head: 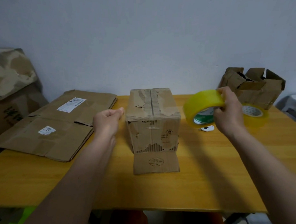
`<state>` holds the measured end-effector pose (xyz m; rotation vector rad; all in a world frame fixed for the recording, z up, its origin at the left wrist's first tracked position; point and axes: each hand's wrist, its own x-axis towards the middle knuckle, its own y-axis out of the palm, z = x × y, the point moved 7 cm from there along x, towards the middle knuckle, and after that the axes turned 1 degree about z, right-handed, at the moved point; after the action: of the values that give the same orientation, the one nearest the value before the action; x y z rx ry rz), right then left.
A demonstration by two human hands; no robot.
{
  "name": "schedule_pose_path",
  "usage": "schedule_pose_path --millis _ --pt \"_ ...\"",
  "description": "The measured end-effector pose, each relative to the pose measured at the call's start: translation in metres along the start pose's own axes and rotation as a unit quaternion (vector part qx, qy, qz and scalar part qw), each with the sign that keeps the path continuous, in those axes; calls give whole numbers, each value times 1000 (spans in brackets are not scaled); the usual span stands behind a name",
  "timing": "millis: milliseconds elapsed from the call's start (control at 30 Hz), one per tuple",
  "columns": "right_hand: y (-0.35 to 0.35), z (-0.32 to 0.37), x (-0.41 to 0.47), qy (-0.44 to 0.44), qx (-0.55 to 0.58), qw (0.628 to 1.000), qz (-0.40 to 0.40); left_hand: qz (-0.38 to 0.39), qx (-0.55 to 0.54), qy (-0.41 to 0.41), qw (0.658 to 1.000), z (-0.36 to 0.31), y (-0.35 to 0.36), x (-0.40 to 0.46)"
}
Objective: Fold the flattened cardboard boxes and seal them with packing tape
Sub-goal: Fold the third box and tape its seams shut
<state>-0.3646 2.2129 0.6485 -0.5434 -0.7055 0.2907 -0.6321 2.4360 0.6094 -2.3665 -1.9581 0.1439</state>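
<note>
A: Where is the box (153,118) placed?

B: It is stood at the centre of the frame on the table (204,168), with its top flaps closed along a centre seam. One flap is left lying flat on the table at its near side.

A: How are the hands held?

B: The roll (203,108), right of centre, is gripped by the right hand (227,109), fingers curled over its rim. The left hand (107,120) is held just left of the box with thumb and fingers pinched together. A tape end may be pinched there, but no strip can be made out, so that cannot be told.

A: What else is seen?

B: A small white cutter (207,128) lies below the roll, a second roll (254,114) behind the right hand, a folded box (253,86) at the upper right, and flat boxes (60,123) at the left.

A: What could go wrong?

B: The top face is badly torn, so poor adhesion is likely there. The light box could be dragged or tipped if tape is pulled without it being steadied. A crooked strip could miss the seam, and the loose tape could fold onto itself.
</note>
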Motion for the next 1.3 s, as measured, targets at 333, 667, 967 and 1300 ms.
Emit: schedule_pose_path --millis 333,667,967,1300 --pt "38 -35 -22 64 71 995 32 62 -100 -168 979 45 16 -5" --pt "38 -36 -30 77 62 995 25 37 -129 -281 950 89 25 -6" --pt "41 -37 -31 85 62 993 44 3 89 232 969 9 7 -23" --pt "58 20 -77 17 235 927 292 125 569 175 794 -24 51 13"
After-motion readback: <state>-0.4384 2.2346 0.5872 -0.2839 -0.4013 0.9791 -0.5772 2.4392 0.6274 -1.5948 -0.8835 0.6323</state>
